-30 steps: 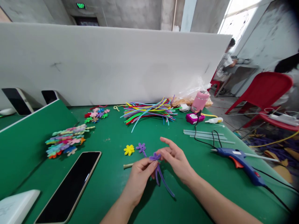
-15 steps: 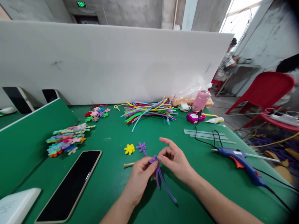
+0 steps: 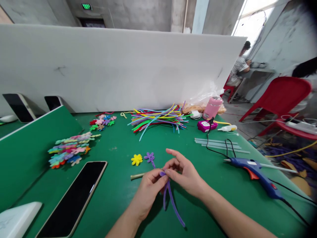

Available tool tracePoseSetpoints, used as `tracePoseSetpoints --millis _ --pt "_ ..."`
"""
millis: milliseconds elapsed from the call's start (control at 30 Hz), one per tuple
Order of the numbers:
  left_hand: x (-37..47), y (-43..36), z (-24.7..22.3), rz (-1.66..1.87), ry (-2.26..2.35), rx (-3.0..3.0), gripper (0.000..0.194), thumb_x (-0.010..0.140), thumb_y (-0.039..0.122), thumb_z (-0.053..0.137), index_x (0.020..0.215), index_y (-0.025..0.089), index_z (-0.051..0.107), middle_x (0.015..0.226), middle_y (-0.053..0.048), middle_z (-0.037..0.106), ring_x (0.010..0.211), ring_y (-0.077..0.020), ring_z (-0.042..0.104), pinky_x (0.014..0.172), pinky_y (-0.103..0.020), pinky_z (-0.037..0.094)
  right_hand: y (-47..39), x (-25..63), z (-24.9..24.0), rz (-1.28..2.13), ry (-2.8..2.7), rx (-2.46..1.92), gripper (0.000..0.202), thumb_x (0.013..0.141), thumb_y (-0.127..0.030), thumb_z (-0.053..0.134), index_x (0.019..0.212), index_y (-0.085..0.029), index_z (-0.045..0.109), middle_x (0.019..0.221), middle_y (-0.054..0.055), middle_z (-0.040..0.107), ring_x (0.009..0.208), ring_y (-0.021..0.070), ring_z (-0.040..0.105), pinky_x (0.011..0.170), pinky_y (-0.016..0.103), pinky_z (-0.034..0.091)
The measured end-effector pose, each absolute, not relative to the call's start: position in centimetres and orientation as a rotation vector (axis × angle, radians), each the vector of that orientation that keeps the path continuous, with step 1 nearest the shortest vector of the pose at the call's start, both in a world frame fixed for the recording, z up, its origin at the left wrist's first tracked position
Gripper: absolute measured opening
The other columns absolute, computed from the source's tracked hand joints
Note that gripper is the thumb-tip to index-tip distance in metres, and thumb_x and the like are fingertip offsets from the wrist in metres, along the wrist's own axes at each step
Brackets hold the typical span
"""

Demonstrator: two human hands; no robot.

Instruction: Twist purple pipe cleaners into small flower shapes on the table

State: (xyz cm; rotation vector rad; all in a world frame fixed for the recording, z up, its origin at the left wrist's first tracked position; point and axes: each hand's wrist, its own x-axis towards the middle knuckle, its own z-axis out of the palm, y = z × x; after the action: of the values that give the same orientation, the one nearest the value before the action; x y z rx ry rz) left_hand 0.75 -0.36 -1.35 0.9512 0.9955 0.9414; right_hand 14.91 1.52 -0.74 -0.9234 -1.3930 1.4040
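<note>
A purple pipe cleaner (image 3: 174, 205) is bent into small loops at its top, and two loose ends hang down from there. My left hand (image 3: 150, 189) pinches the looped part between thumb and fingers. From the other side, my right hand (image 3: 183, 172) grips the same loops with thumb and fingertips, its index finger raised. Just beyond the hands lie a purple flower (image 3: 149, 157) with a short stem and a yellow flower (image 3: 136, 160). A thin tan stick (image 3: 136, 176) pokes out from behind my left hand.
Pipe cleaners (image 3: 158, 119) are heaped at the back. Finished flowers (image 3: 70, 148) sit left, beyond a phone (image 3: 74, 198). At right are a blue glue gun (image 3: 257, 172), glue sticks (image 3: 218, 144), a purple box (image 3: 207, 125) and a pink bottle (image 3: 212, 107). A white partition (image 3: 119, 69) stands behind.
Both hands stay on the purple loops, and the right hand has shifted slightly left. The dangling pipe cleaner ends have swung a little left and lower.
</note>
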Motion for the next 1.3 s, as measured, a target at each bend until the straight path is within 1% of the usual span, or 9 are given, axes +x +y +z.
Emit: tracePoseSetpoints --millis 233,300,400,533,633,900,1000,1167,1300 --pt "1.4 -0.5 -1.0 0.946 1.044 0.917 0.022 0.063 0.030 0.071 0.060 0.014 0.058 0.048 0.006 0.043 0.047 -0.0067 0.032 0.045 -0.020 0.025 1.3 14.4 -0.7 1.243 -1.428 -1.039 0.044 0.074 -0.019 0.056 0.115 -0.018 0.042 0.070 -0.002 0.059 0.061 0.0115 0.052 0.059 0.026 0.040" --pt "1.5 -0.5 -1.1 0.984 1.043 0.857 0.020 0.063 0.030 0.072 0.060 0.014 0.059 0.049 0.006 0.045 0.047 -0.0069 0.034 0.045 -0.020 0.026 1.2 14.4 -0.8 1.205 -1.429 -1.026 0.044 0.076 -0.019 0.054 0.117 -0.019 0.041 0.076 0.000 0.059 0.066 0.0125 0.054 0.062 0.027 0.041" --pt "1.4 -0.3 -1.2 1.068 1.010 0.733 0.016 0.065 0.028 0.071 0.063 0.014 0.062 0.053 0.004 0.051 0.051 -0.0075 0.040 0.050 -0.020 0.032 1.2 14.6 -0.8 1.206 -1.426 -1.014 0.044 0.079 -0.022 0.052 0.121 -0.019 0.038 0.085 0.003 0.058 0.074 0.0136 0.054 0.066 0.028 0.042" --pt "1.0 -0.1 -1.3 1.186 0.978 0.623 0.011 0.063 0.023 0.072 0.065 0.015 0.065 0.058 0.003 0.056 0.058 -0.0093 0.047 0.059 -0.022 0.037 0.8 14.2 -0.8 1.339 -1.486 -1.027 0.047 0.076 -0.020 0.055 0.120 -0.019 0.039 0.073 -0.001 0.054 0.062 0.0113 0.051 0.057 0.025 0.041" --pt "0.8 0.0 -1.2 1.217 0.969 0.614 0.009 0.064 0.022 0.071 0.067 0.015 0.066 0.061 0.002 0.058 0.060 -0.0099 0.048 0.061 -0.023 0.037 0.5 13.8 -0.9 1.356 -1.475 -1.032 0.053 0.073 -0.015 0.056 0.122 -0.020 0.036 0.071 -0.003 0.055 0.060 0.0107 0.051 0.057 0.025 0.041" --pt "-0.1 0.4 -0.6 1.199 0.962 0.808 0.023 0.074 0.033 0.060 0.060 0.015 0.057 0.056 0.002 0.052 0.054 -0.0104 0.042 0.051 -0.023 0.032 0.7 14.3 -0.8 1.269 -1.562 -1.029 0.055 0.073 -0.011 0.054 0.124 -0.020 0.035 0.071 -0.003 0.058 0.062 0.0113 0.053 0.061 0.026 0.044" --pt "-0.6 0.4 -0.5 1.101 0.975 0.929 0.029 0.074 0.035 0.060 0.055 0.016 0.052 0.051 0.005 0.044 0.051 -0.0095 0.037 0.050 -0.023 0.030 0.6 14.6 -0.7 1.258 -1.702 -0.958 0.058 0.073 -0.009 0.054 0.126 -0.022 0.035 0.073 -0.002 0.060 0.065 0.0115 0.055 0.067 0.027 0.046" --pt "-0.9 0.4 -0.3 0.942 0.999 0.862 0.026 0.068 0.032 0.065 0.054 0.016 0.050 0.049 0.007 0.036 0.048 -0.0076 0.033 0.048 -0.021 0.026 0.4 15.0 -0.5 1.271 -1.818 -0.901 0.056 0.076 -0.011 0.053 0.127 -0.024 0.035 0.074 -0.002 0.061 0.066 0.0118 0.056 0.068 0.028 0.047" --pt "-0.6 0.5 0.1 0.961 0.997 0.761 0.028 0.065 0.030 0.067 0.052 0.016 0.047 0.047 0.008 0.035 0.045 -0.0063 0.031 0.047 -0.021 0.025 0.8 15.4 -0.5 0.897 -1.938 -0.983 0.050 0.077 -0.017 0.056 0.124 -0.024 0.040 0.087 0.003 0.062 0.077 0.0160 0.056 0.073 0.031 0.044"
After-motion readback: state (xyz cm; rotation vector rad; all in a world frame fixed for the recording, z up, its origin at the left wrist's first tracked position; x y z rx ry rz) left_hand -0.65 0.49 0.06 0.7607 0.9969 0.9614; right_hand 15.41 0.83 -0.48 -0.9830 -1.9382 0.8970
